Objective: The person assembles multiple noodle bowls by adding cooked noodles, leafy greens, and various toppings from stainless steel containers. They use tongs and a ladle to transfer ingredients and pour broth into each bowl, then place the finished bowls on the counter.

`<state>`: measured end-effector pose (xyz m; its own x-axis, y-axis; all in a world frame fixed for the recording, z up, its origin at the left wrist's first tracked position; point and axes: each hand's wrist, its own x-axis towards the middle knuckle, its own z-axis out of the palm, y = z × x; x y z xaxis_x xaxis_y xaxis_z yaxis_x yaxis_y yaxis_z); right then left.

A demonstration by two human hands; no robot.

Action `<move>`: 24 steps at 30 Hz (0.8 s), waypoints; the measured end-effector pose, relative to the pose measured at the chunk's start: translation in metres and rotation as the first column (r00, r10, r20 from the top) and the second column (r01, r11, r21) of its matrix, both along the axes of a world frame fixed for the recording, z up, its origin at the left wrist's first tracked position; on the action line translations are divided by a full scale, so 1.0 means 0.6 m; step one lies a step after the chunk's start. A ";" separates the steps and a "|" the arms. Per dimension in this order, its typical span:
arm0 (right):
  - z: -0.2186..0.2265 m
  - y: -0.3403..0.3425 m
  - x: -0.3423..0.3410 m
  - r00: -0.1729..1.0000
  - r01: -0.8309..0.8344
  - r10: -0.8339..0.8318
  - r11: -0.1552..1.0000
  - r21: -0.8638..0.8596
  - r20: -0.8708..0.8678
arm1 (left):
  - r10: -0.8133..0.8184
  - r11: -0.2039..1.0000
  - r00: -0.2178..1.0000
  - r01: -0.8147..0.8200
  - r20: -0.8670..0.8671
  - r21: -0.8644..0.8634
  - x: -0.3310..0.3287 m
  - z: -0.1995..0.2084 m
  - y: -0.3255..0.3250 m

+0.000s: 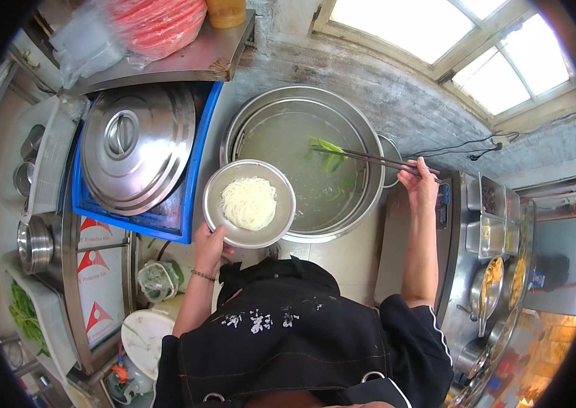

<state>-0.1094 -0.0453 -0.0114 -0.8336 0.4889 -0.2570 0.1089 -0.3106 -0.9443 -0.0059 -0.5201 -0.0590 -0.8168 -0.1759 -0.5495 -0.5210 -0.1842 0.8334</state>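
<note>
My left hand grips the rim of a steel bowl, thumb on top. White noodles lie heaped in that bowl, which is held over the near left edge of a large round pot. Cloudy liquid fills the pot. Long dark chopsticks are in my right hand, fingers closed round their back ends at the pot's right side. Their tips pinch green leafy vegetables over the liquid; more green shows below the surface.
A blue tub with a lidded steel pot stands left. Above it is a metal shelf with bagged red items. Steel food containers line the right counter; greens sit in a white basket at lower left.
</note>
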 end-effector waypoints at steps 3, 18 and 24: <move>0.034 0.003 0.007 0.999 0.003 -0.002 1.000 0.008 -0.038 | -0.012 1.000 1.000 0.012 0.003 -0.020 -0.011 -0.005 0.007; 0.188 -0.132 0.046 0.954 -0.235 0.236 0.972 0.027 -0.186 | -0.078 0.994 0.996 0.080 -0.032 0.071 -0.088 -0.009 0.058; 0.195 -0.203 0.075 0.914 -0.358 0.400 0.871 0.336 -0.064 | -0.038 0.996 0.998 0.042 -0.051 0.077 -0.074 0.006 0.045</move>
<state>-0.0644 -0.1674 0.1054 -0.9859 0.1654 -0.0240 0.0312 0.0413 -0.9987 -0.0505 -0.4928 -0.0555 -0.8487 -0.1010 -0.5192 -0.4879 -0.2295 0.8422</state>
